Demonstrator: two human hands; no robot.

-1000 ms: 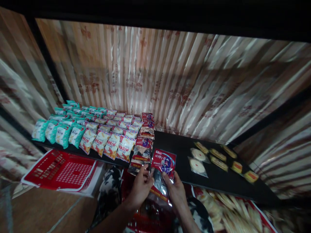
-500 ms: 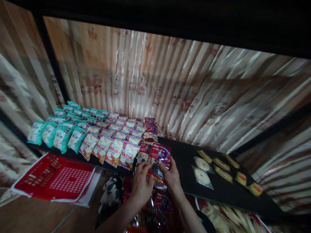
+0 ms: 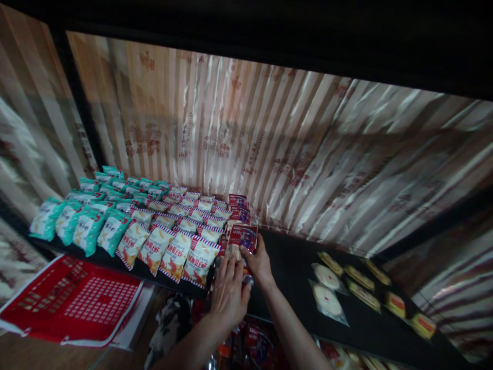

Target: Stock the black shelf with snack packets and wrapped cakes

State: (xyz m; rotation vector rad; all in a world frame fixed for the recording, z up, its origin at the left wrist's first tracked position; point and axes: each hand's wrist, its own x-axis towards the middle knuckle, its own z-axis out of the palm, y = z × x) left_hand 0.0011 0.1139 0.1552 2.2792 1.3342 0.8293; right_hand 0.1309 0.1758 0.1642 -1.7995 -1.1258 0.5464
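Right hand (image 3: 259, 263) gripping red packet (image 3: 241, 235), thumb on top | left hand (image 3: 230, 294) palm-down, fingers extended against it

At six o'clock the pouch (image 3: 242, 236) shows deep red and purple-blue; at nine, bags (image 3: 89, 231) are teal and white; at eight, a panel (image 3: 103, 300) is red, white-gridded.

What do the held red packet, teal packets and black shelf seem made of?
Red packet: probably glossy plastic film, given its glints. Teal packets: likely printed film, slightly shiny, puffed like pillows. Black shelf: perhaps painted metal or board, matte, evenly dark.
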